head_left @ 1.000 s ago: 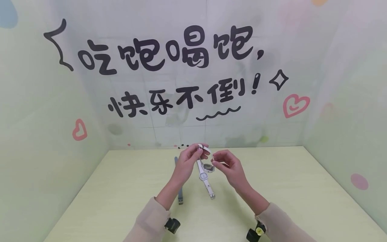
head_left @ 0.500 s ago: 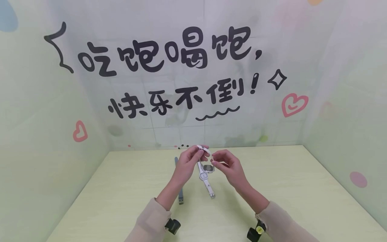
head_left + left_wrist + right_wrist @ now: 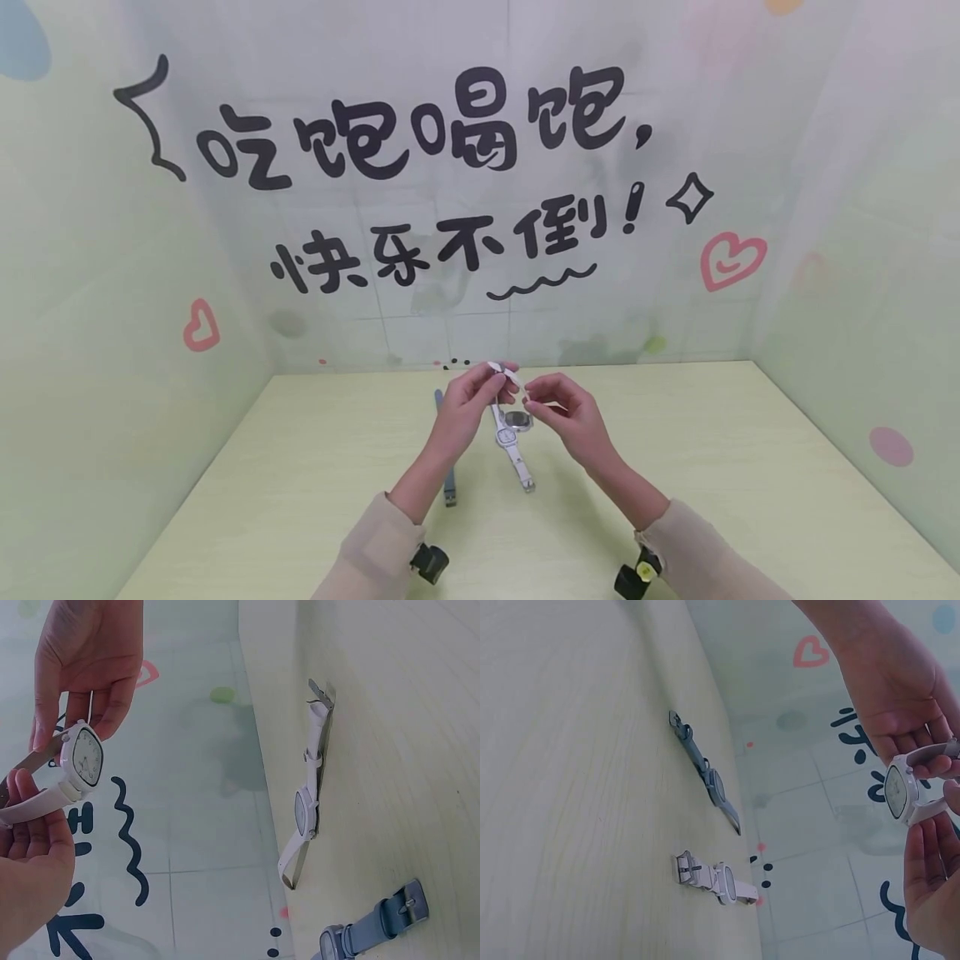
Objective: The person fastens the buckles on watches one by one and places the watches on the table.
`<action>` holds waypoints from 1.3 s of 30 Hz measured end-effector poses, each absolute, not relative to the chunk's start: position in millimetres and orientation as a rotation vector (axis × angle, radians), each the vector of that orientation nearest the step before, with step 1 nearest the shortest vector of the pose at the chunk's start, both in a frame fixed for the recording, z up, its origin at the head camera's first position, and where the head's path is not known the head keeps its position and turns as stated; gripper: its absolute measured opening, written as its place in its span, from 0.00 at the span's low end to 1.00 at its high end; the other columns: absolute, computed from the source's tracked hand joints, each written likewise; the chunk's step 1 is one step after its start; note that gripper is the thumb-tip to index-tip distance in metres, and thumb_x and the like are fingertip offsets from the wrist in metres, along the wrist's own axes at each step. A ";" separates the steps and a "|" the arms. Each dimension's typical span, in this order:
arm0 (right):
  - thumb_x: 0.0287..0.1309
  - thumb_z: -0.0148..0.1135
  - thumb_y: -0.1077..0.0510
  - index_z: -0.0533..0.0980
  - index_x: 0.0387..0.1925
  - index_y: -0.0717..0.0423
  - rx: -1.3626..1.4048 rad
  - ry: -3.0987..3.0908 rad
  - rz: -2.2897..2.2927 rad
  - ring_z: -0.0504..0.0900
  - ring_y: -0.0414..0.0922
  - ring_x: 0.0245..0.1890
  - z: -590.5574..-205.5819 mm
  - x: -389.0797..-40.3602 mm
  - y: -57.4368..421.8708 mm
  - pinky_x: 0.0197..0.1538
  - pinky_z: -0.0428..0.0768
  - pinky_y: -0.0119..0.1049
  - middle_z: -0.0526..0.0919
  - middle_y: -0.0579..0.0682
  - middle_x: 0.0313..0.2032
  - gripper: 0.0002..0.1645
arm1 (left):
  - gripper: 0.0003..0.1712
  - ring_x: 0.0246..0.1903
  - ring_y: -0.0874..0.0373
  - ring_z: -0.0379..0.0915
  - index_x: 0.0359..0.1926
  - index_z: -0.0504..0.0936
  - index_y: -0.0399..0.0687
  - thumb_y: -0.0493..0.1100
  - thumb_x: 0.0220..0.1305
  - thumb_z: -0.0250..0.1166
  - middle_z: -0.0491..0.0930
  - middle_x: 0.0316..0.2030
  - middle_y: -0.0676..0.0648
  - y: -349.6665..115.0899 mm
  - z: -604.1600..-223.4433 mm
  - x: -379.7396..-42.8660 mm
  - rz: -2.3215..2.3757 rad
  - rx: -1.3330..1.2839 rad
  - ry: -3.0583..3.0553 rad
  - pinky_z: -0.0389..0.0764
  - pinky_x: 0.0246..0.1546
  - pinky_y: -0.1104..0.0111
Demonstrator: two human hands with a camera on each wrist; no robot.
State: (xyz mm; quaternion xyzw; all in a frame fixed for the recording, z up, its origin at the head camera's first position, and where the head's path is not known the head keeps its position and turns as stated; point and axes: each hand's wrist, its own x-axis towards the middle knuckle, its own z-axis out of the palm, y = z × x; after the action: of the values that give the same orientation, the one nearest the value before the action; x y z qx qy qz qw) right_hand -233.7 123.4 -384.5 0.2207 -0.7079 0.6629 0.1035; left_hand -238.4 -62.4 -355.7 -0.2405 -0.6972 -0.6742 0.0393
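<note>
1. There's the held watch (image 3: 84, 761), up above the lying white watch (image 3: 507, 437); the blue watch (image 3: 712, 778) sits left of that.
2. Left hand (image 3: 465, 404) clamps one strap half (image 3: 37, 808), right hand (image 3: 576, 414) pinches the other.
3. Steady now: light pinches, dial (image 3: 88, 759) kept from knocks.

The left wrist view's left edge crops the held watch (image 3: 85, 759).

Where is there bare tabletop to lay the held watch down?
Bare tabletop shows in two patches: one from the left wall to the blue-grey watch, another from the right forearm to the right wall. The middle is crowded: the white watch lies beside the blue-grey one, and the left hand, right hand and held watch are above.
</note>
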 end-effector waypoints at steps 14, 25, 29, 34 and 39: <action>0.62 0.65 0.65 0.78 0.48 0.65 0.674 -2.160 1.859 0.82 0.33 0.41 -380.4 -238.6 125.8 0.45 0.84 0.27 0.82 0.63 0.45 0.13 | 0.16 0.34 0.67 0.80 0.56 0.79 0.32 0.39 0.75 0.54 0.84 0.44 0.31 -61.0 -360.2 -237.5 -2.060 -0.655 -2.173 0.82 0.45 0.76; 0.63 0.66 0.61 0.80 0.47 0.61 0.684 -2.231 1.626 0.82 0.43 0.43 -346.5 -240.7 117.2 0.50 0.85 0.32 0.85 0.57 0.42 0.12 | 0.18 0.37 0.59 0.83 0.54 0.79 0.32 0.43 0.75 0.56 0.85 0.43 0.34 -59.2 -371.0 -236.9 -1.978 -0.700 -2.157 0.86 0.47 0.63; 0.62 0.67 0.61 0.82 0.47 0.58 0.754 -2.271 1.468 0.83 0.45 0.42 -337.3 -242.1 112.3 0.50 0.86 0.39 0.85 0.53 0.40 0.12 | 0.17 0.37 0.62 0.83 0.53 0.80 0.34 0.43 0.75 0.56 0.86 0.43 0.36 -57.8 -375.4 -238.2 -1.965 -0.698 -2.165 0.86 0.47 0.64; 0.60 0.69 0.61 0.84 0.43 0.58 0.797 -2.320 1.346 0.83 0.43 0.39 -331.8 -245.6 108.9 0.47 0.86 0.37 0.85 0.50 0.37 0.09 | 0.14 0.40 0.53 0.84 0.52 0.82 0.38 0.41 0.74 0.57 0.86 0.43 0.37 -56.1 -375.4 -237.9 -1.986 -0.598 -2.212 0.85 0.47 0.69; 0.58 0.71 0.58 0.85 0.39 0.55 0.819 -2.390 1.244 0.83 0.41 0.36 -331.0 -247.3 108.5 0.44 0.86 0.37 0.84 0.47 0.34 0.08 | 0.13 0.39 0.53 0.84 0.49 0.83 0.39 0.41 0.74 0.57 0.87 0.42 0.38 -53.0 -376.5 -237.8 -1.942 -0.533 -2.263 0.85 0.48 0.68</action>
State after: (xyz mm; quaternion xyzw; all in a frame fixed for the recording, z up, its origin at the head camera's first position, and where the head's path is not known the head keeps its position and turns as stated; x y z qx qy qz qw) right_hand -247.3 108.5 -331.0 0.2870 -0.8374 0.4359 0.1623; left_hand -237.8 -53.0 -376.5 -0.1755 -0.7458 -0.6402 0.0562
